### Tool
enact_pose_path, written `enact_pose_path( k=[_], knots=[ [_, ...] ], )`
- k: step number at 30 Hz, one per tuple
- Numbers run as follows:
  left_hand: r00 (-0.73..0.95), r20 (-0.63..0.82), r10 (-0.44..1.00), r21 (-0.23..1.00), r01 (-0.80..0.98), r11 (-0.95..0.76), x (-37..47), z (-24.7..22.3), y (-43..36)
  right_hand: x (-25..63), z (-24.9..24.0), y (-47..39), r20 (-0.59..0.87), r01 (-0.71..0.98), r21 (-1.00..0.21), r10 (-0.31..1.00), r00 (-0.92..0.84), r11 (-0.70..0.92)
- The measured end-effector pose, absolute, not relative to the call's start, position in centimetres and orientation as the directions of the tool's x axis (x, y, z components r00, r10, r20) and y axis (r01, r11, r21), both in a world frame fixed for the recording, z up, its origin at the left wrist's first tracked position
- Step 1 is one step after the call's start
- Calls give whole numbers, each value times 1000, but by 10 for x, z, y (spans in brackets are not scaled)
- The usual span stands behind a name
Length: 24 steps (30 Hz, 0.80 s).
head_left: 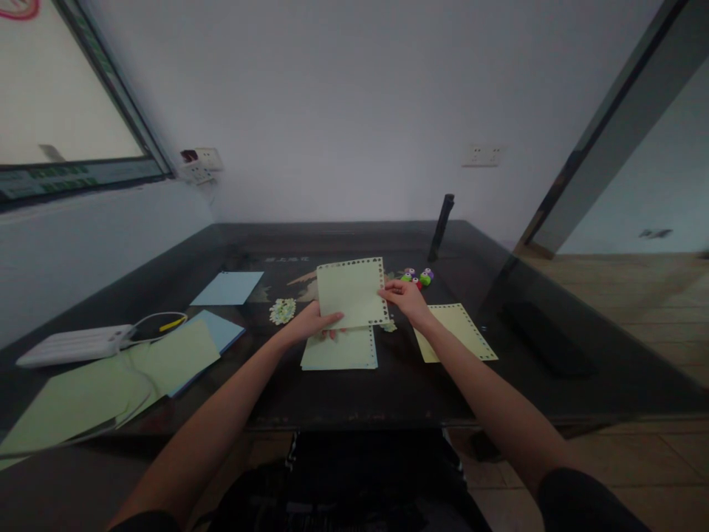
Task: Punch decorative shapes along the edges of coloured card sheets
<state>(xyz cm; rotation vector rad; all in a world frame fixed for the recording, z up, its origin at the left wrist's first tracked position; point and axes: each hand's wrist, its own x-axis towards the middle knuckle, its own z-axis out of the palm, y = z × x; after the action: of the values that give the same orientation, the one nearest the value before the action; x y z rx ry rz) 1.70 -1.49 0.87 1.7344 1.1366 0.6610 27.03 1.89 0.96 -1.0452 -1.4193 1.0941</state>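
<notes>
A pale green sheet of paper [350, 292] is tilted up above the table, with punched holes along its top and right edges. Its lower left edge is gripped by my left hand [310, 324], thumb on the front and fingers behind. My right hand [407, 299] pinches the right edge beside the row of holes. Beneath the raised sheet lies a small stack of paper [339, 353], pale green on top with a bluish edge showing. To the left is a pile of small paper bits [282, 311], and a smaller heap [389, 325] sits by the raised sheet's lower right corner.
A yellowish punched sheet [464, 332] lies at right, near a dark flat object [546, 340]. Colourful little balls [424, 278] and an upright black stick-like object [442, 227] stand farther back. At left are blue paper [228, 288], green sheets [94, 395] and a white power strip [77, 345] with a cable.
</notes>
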Motion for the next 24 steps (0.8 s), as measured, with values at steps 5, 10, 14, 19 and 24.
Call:
enact_pose_path(
  k=[5,10,14,19,24],
  knots=[
    [358,13,934,923,356,-150,17,12,-13,273,14,21,231,50,-969,959,-161,242],
    [174,131,976,944,279,-177,11,14,-7,269,21,33,266,152,-941,938,-223,303],
    [-59,154,986,980,139,-144,6,10,-1,254,29,58,259,512,-784,934,-244,351],
    [-179,136,974,985,-80,-152,6,7,1,229,32,94,247,716,-619,945,-213,323],
    [-162,106,981,987,-106,-124,7,3,3,210,28,117,162,825,-484,956,-245,293]
  ],
)
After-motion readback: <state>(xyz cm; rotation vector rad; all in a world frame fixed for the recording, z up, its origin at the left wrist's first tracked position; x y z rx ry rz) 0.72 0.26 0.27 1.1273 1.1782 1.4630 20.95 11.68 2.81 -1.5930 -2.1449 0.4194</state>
